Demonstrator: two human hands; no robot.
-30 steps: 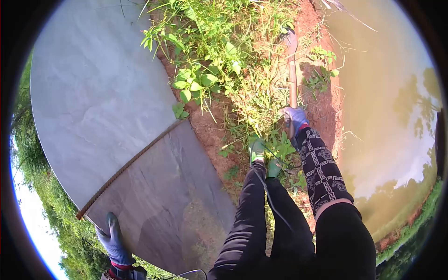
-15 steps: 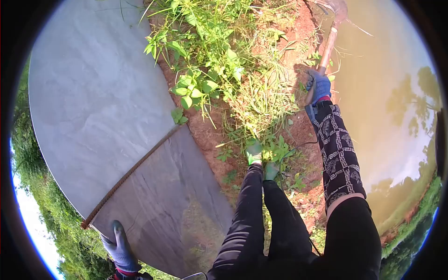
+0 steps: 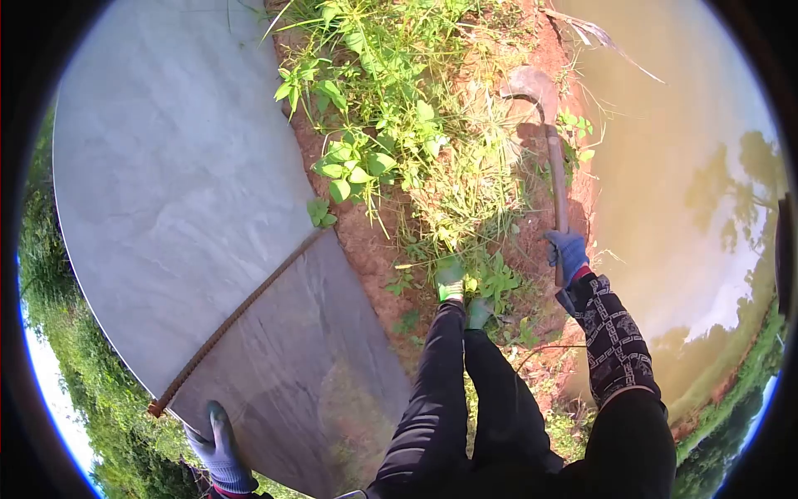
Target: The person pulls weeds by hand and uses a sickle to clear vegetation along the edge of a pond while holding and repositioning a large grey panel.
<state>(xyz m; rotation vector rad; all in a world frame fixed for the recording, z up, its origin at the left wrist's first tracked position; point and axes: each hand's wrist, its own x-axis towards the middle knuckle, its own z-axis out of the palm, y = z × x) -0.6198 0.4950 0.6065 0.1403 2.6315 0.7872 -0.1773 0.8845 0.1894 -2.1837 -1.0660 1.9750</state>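
Observation:
A long wooden handle runs up from my right hand (image 3: pixel 567 254), whose gloved fingers are wrapped round it. The curved metal blade of this sickle (image 3: pixel 536 86) lies over the bank, its tip pointing left, near cut grass (image 3: pixel 474 187). At the lower left, my gloved left hand (image 3: pixel 220 453) is by the edge of a grey sheet (image 3: pixel 274 358), thumb apart from the fingers; the fingers are partly hidden, and nothing shows held in them. A rusty ribbed bar (image 3: pixel 237 316) crosses the sheet just above that hand.
Leafy green weeds (image 3: pixel 357 162) grow on the red soil bank (image 3: pixel 366 241) ahead. Muddy water (image 3: pixel 657 216) lies along the right side. My two green-shod feet (image 3: pixel 450 279) stand on the bank. A dry stalk (image 3: pixel 594 32) sticks out over the water.
The sickle has swung left and towards me, from over the water's edge onto the bank, as my right hand came lower. My left hand has barely shifted.

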